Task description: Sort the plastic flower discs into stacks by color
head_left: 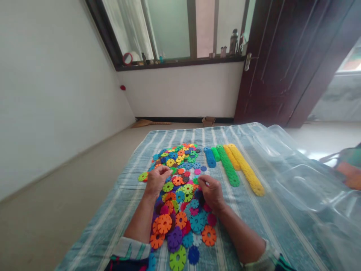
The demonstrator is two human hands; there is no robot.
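Over a loose pile of colourful notched plastic discs, my left hand (pixel 157 181) pinches a green disc (pixel 173 170) between thumb and fingertips. My right hand (pixel 212 191) is closed as well, with another green disc (pixel 195 180) at its fingertips. Between and below the hands lie discs of many colours, among them an orange disc (pixel 164 224), a purple disc (pixel 175 238) and a lime-green disc (pixel 178 259). Beyond my right hand, discs are laid overlapping in strips by colour: a blue strip (pixel 210 158), a green strip (pixel 229 168) and a yellow strip (pixel 246 171).
A blue-and-white striped cloth (pixel 101 241) covers the surface under the discs. Clear plastic containers (pixel 308 188) stand at the right. Past the far edge are a broom (pixel 149 123) and a small cardboard box (pixel 208 121) on the floor. A dark red door (pixel 278 64) is at the back right.
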